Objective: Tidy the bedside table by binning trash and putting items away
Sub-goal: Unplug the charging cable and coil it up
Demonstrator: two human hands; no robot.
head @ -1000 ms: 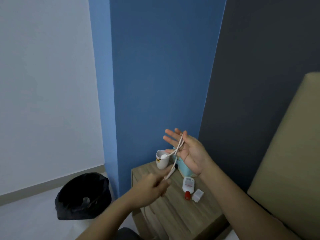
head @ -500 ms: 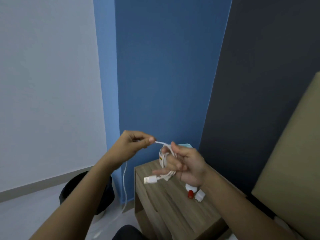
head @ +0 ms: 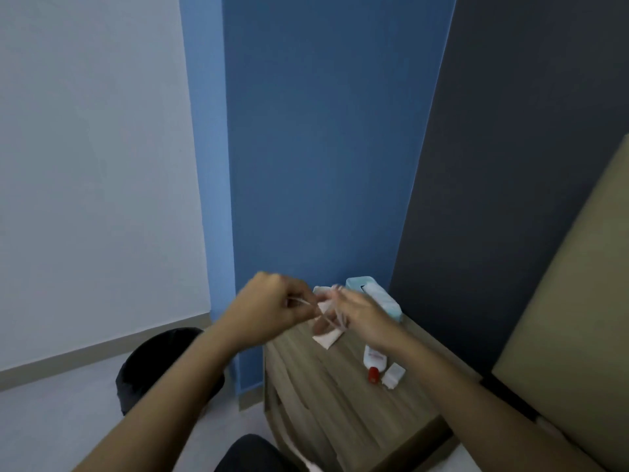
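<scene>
Both hands are raised above the back left corner of the wooden bedside table. A thin white cable runs between them, looped around the fingers of my right hand. My left hand pinches the cable's other stretch, close beside the right hand. Motion blur hides the cable's ends. A white cup shows partly behind the hands on the table. Near the table's right side lie a small white bottle with a red cap and a small white adapter.
A light blue tissue box stands at the table's back against the blue wall. A black-lined bin sits on the floor left of the table. A beige headboard rises on the right.
My left hand has come in from the left toward the right hand, bringing the cable stretch with it. The hanging length of cable and the USB plug are gone from view.
</scene>
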